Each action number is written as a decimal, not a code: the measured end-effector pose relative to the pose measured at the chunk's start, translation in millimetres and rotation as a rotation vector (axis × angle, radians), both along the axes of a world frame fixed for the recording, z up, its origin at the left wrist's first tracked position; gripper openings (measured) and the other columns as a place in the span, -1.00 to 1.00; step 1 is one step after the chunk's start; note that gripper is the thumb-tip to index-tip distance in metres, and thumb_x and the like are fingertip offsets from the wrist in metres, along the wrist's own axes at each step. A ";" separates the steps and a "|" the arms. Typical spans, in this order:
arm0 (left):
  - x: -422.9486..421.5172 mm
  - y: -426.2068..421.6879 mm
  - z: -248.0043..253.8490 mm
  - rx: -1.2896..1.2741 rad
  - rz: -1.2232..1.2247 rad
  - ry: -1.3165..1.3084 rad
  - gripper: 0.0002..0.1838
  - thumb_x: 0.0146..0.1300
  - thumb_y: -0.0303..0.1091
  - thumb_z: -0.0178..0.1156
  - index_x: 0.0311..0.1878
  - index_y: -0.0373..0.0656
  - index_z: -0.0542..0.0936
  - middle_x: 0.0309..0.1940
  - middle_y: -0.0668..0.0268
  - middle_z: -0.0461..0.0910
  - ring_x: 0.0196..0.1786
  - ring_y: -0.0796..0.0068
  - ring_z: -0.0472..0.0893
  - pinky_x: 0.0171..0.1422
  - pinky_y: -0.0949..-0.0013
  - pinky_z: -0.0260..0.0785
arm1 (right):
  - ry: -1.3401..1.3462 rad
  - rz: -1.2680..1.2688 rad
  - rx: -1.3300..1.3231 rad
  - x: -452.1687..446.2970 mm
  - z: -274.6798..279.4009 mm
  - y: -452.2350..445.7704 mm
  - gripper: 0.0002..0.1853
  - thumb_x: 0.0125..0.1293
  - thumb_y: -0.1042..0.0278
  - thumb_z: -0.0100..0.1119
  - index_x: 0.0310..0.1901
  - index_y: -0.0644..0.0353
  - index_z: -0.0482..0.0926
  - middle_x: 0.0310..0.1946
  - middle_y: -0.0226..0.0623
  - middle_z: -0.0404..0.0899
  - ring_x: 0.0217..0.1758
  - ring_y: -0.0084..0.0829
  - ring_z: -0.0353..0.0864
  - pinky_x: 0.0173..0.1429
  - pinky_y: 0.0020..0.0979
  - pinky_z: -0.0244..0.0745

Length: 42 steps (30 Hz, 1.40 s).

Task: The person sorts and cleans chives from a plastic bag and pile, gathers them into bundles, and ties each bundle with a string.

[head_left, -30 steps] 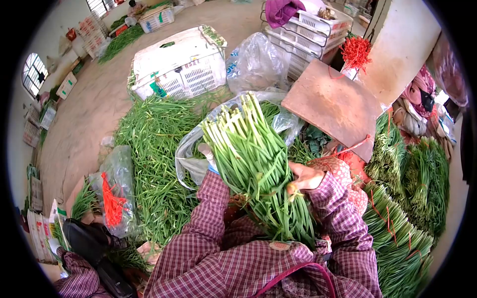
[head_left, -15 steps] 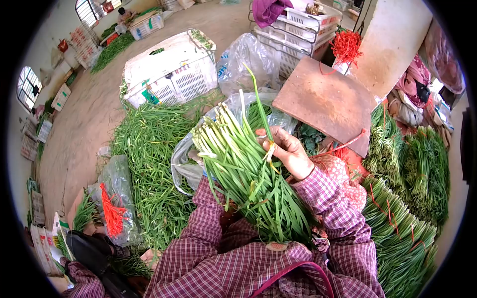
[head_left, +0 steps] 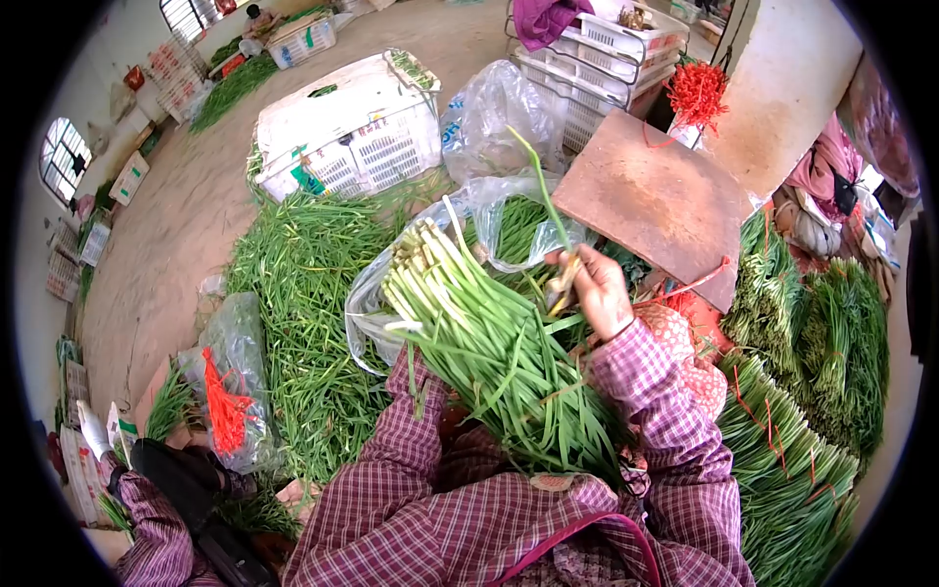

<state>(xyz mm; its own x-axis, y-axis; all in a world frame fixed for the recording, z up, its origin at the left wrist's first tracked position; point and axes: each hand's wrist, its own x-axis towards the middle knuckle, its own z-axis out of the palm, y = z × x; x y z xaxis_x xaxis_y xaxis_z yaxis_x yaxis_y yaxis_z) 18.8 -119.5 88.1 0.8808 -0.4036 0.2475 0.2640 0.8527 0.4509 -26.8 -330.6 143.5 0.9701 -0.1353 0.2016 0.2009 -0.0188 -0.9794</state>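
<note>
A thick bunch of green stalks point(head_left: 499, 342) with pale cut ends lies slanted over my lap, its pale ends toward the upper left. My left hand is hidden beneath the bunch; only the sleeve shows. To the right of the pale ends, my right hand point(head_left: 596, 292) pinches a single green stalk point(head_left: 544, 191) with yellowish leaf bits at its lower end. That stalk points up and to the left, apart from the bunch. A clear plastic bag point(head_left: 367, 328) with more greens lies behind the bunch.
Loose greens point(head_left: 313, 342) are heaped at the left. A white crate point(head_left: 352, 142) stands behind them. A brown board point(head_left: 655, 191) is beyond my right hand. Tied bunches point(head_left: 782, 460) lie at the right. A co-worker's sleeve point(head_left: 156, 528) shows at the lower left.
My right hand has left the bunch's leafy part and moved up, now with a single stalk in its fingers. The bunch has tilted further left. The co-worker's white-gloved hand has come back into view.
</note>
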 end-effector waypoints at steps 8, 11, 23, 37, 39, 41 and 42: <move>28.9 -5.4 -11.1 -0.107 -0.032 0.021 -0.15 0.17 0.22 0.20 0.37 -0.16 0.26 0.24 0.11 0.42 0.20 0.20 0.50 0.21 0.07 0.46 | -0.109 0.003 -1.108 33.9 28.7 -53.2 -0.19 0.23 -0.24 0.13 0.30 0.28 0.30 0.05 0.13 0.53 0.15 -0.13 0.54 0.18 -0.17 0.43; 30.5 -4.1 -15.9 -0.128 -0.027 0.030 -0.17 0.18 0.21 0.20 0.36 -0.16 0.27 0.23 0.11 0.43 0.19 0.20 0.50 0.20 0.08 0.47 | 0.001 0.475 -0.440 45.5 74.3 -16.4 -0.01 0.18 -0.30 0.17 0.38 0.38 0.11 0.31 0.12 0.28 0.39 -0.10 0.27 0.42 -0.21 0.17; -10.6 14.0 63.3 0.324 0.132 -0.014 -0.29 0.27 0.09 0.16 0.31 -0.23 0.30 0.10 0.22 0.49 0.05 0.43 0.56 0.05 0.32 0.54 | 0.043 0.463 -0.069 43.6 83.2 45.0 -0.50 0.15 0.49 0.33 0.14 0.28 0.42 -0.07 -0.37 0.59 0.00 -0.57 0.52 0.16 -0.46 0.42; -22.2 23.6 87.4 0.570 0.280 0.190 -0.74 0.18 -0.33 0.11 -0.13 -0.28 0.58 -0.19 0.25 0.61 -0.13 0.46 0.59 0.03 0.36 0.48 | 0.234 0.357 0.182 41.9 82.0 42.5 -0.64 0.18 0.50 0.17 0.06 0.26 0.51 -0.17 -0.35 0.61 -0.13 -0.55 0.58 -0.01 -0.49 0.51; -15.2 24.7 82.8 0.563 0.255 0.128 -0.73 0.17 -0.34 0.11 -0.12 -0.28 0.59 -0.19 0.25 0.60 -0.12 0.46 0.59 0.06 0.35 0.47 | 0.239 0.383 0.180 44.6 77.3 41.5 -0.65 0.23 0.48 0.14 0.08 0.25 0.49 -0.15 -0.35 0.61 -0.13 -0.55 0.58 -0.02 -0.50 0.52; -17.5 22.9 87.4 0.565 0.182 0.051 -0.72 0.21 -0.35 0.10 -0.08 -0.29 0.59 -0.14 0.25 0.61 -0.06 0.46 0.58 0.14 0.35 0.42 | 0.201 0.449 0.143 45.7 71.8 44.0 -0.63 0.33 0.35 0.15 0.14 0.24 0.44 -0.11 -0.36 0.59 -0.12 -0.53 0.58 0.02 -0.48 0.51; -17.2 21.4 86.6 0.564 0.177 0.050 -0.72 0.21 -0.35 0.10 -0.08 -0.29 0.59 -0.14 0.25 0.61 -0.06 0.46 0.58 0.14 0.35 0.42 | 0.089 0.458 0.071 42.3 77.8 46.7 -0.61 0.30 0.24 0.25 0.06 0.28 0.48 -0.09 -0.35 0.61 -0.07 -0.54 0.57 0.09 -0.48 0.47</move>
